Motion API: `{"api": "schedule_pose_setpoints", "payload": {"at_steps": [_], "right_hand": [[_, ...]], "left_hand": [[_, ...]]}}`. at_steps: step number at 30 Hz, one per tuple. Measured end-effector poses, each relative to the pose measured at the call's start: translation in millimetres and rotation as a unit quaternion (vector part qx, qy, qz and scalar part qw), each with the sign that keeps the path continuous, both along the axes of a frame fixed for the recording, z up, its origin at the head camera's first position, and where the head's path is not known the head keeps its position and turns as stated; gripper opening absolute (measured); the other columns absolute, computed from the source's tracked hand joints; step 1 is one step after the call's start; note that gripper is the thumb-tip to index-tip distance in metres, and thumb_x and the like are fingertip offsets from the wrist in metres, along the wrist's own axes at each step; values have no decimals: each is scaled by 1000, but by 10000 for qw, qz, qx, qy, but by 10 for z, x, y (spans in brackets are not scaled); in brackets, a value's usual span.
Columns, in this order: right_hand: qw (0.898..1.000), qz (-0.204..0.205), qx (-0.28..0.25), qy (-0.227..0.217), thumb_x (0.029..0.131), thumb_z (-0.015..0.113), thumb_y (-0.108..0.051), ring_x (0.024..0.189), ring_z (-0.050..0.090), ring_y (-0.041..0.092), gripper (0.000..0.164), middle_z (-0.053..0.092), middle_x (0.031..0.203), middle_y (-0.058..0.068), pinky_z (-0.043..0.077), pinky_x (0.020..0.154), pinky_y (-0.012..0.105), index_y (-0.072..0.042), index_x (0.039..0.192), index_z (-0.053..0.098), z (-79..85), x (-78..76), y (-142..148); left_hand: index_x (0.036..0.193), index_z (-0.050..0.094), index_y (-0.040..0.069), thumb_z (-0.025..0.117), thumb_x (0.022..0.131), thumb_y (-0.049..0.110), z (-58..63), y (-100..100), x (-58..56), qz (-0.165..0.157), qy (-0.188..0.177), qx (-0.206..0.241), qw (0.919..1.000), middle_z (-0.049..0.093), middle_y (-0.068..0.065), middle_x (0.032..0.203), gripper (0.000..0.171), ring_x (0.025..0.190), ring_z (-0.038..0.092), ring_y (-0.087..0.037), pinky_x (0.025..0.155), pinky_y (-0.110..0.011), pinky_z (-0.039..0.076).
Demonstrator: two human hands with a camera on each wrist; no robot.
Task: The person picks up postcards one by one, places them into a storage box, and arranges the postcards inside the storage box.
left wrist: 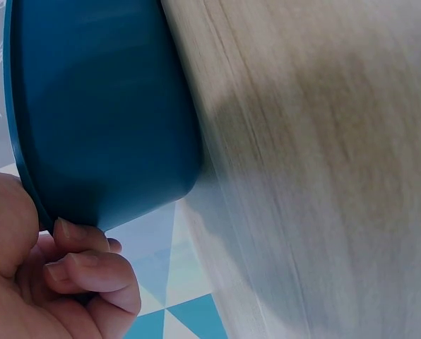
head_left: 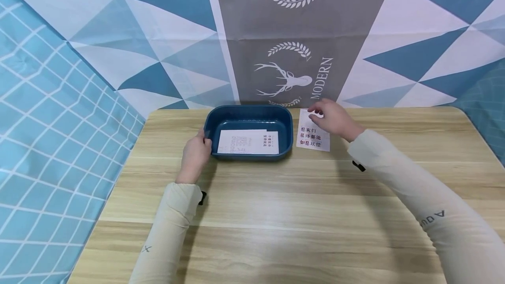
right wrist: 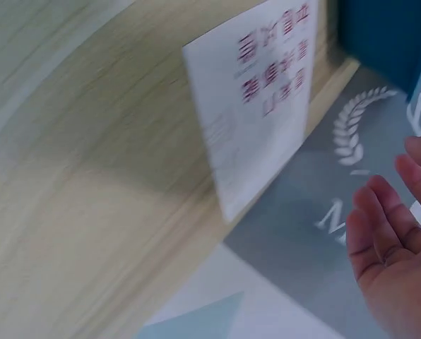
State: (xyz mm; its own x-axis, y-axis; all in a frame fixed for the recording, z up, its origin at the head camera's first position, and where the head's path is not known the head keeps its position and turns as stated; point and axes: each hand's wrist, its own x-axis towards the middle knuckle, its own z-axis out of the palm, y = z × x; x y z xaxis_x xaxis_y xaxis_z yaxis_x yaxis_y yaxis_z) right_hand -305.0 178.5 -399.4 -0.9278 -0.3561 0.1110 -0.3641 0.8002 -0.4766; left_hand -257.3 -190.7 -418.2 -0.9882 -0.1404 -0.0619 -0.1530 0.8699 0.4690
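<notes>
My left hand pinches the rim of a dark blue plastic basin at its near left corner, thumb on top and fingers curled below. Inside the basin lie two white printed cards, a larger card overlapping a smaller card. Just right of the basin, a white card with red and black characters lies flat on the table. Over its far right part hovers my right hand, fingers loosely bent and apart from the thumb. Nothing is between those fingers in the right wrist view, where the card lies below them.
The wooden table ends at a hanging cloth with triangles and a deer print, close behind the basin. A blue checked cloth borders the left side. Dark straps show under both sleeves.
</notes>
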Motion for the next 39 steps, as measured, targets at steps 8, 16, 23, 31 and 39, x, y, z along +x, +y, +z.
{"api": "schedule_pose_setpoints", "payload": {"at_steps": [8,16,23,31,39], "right_hand": [[9996,-211,-23,-171,88,55,-10,92,52,36,29,58,98,26,42,84,48,10,107,62,-130,-87,178],[9973,-543,50,-481,88,56,-14,89,51,34,35,57,96,26,41,80,46,11,111,60,-217,-151,272],[9923,-883,9,-865,86,61,-17,78,52,29,45,60,87,24,41,70,36,16,117,55,-277,-208,336],[9859,-1110,32,-1248,88,60,-19,91,53,36,52,57,112,34,41,88,49,17,122,49,-288,-266,371],[9808,-1219,201,-1511,86,63,-22,107,48,41,54,53,120,33,35,99,52,16,121,49,-356,-321,364]], "left_hand": [[143,33,-4,36,96,16,-3,-26,-9,2,14,20,10000,49,-28,133,51,89,54,-31,82,-46,46],[143,32,-2,36,95,16,-3,-35,-7,67,-91,76,9999,48,-26,135,52,87,52,-31,78,-42,45],[142,33,-4,36,95,16,-16,-34,-3,25,1,-12,10000,50,-28,132,52,84,53,-31,75,-43,46],[143,32,-3,37,95,16,-2,-23,9,32,-4,37,10000,49,-28,133,52,84,53,-31,76,-43,46],[143,33,-2,37,95,15,12,1,14,13,-62,84,9999,50,-27,132,52,91,55,-31,83,-45,46]]}}
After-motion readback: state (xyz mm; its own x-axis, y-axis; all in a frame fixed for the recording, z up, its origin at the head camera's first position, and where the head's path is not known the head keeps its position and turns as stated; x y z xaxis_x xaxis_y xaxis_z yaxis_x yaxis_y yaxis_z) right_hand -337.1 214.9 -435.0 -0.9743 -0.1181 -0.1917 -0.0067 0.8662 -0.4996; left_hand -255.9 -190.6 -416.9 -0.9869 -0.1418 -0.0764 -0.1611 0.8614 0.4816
